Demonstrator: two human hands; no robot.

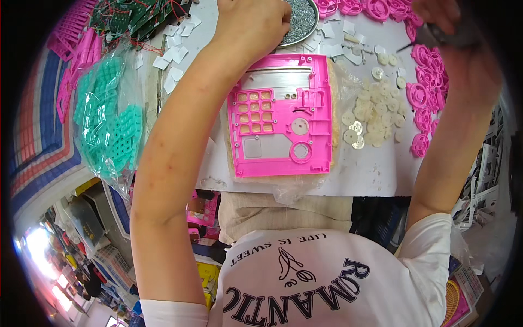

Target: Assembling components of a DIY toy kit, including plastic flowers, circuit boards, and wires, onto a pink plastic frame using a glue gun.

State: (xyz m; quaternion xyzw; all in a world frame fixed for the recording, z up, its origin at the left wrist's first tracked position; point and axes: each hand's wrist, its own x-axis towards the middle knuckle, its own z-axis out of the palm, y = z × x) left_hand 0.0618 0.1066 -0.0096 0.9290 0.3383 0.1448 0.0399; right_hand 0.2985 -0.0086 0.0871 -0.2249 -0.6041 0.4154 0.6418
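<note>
My left hand [253,24] is at the rim of a round metal dish of small silver screws [302,22]. Its fingers are curled, and their tips are mostly hidden. Raised at the upper right, my right hand [438,16] grips a dark screwdriver [436,38] whose thin shaft points left; the hand is partly in shadow. Between my arms lies a bright pink plastic housing [280,117], inner side up, on a padded, plastic-wrapped base [334,125]. It has a grid of square key openings, a clear window strip, a white disc and a ring.
White translucent discs [378,109] are heaped right of the housing, with pink ring-shaped parts [419,98] beyond. A bag of turquoise keypads [109,114] lies left. Green circuit boards [136,19] with red wires and white square pieces [174,54] sit at the far left.
</note>
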